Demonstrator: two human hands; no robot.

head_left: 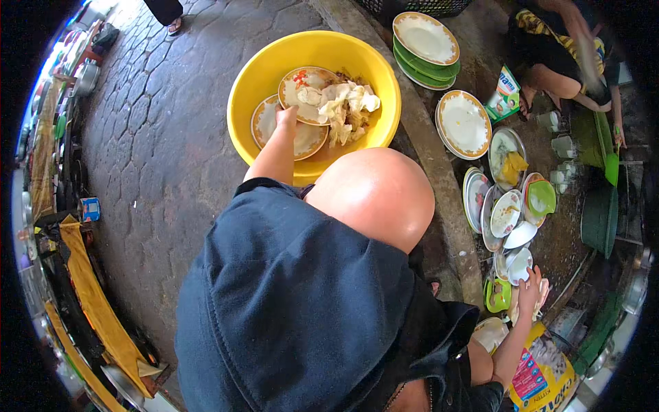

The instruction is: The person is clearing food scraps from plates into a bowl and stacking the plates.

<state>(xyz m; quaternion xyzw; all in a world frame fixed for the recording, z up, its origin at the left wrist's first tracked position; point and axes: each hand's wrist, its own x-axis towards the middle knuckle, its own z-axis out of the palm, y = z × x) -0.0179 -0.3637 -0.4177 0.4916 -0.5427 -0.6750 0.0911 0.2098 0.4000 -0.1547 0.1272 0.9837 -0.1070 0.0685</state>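
Inside a yellow plastic tub (238,110), my left hand (287,117) grips the rim of a white plate with an orange patterned border (304,105). Red chili bits and pale scraps lie on that plate. Under it is a second similar plate (264,121). Wet food waste and crumpled pale paper or wrapper (347,105) fill the tub's right side. Off to the right, my right hand (527,291) is beside a small white bowl (519,265) at the near end of the dirty dishes; whether it grips anything is unclear. A green dish (498,295) lies close by.
Stacked plates (463,123), green plates (427,69) and a metal tray (507,154) line the concrete curb (430,134). Glasses (564,147) and a detergent pouch (504,95) stand beyond. Another person (561,67) sits upper right. A yellow bag (545,371) lies lower right.
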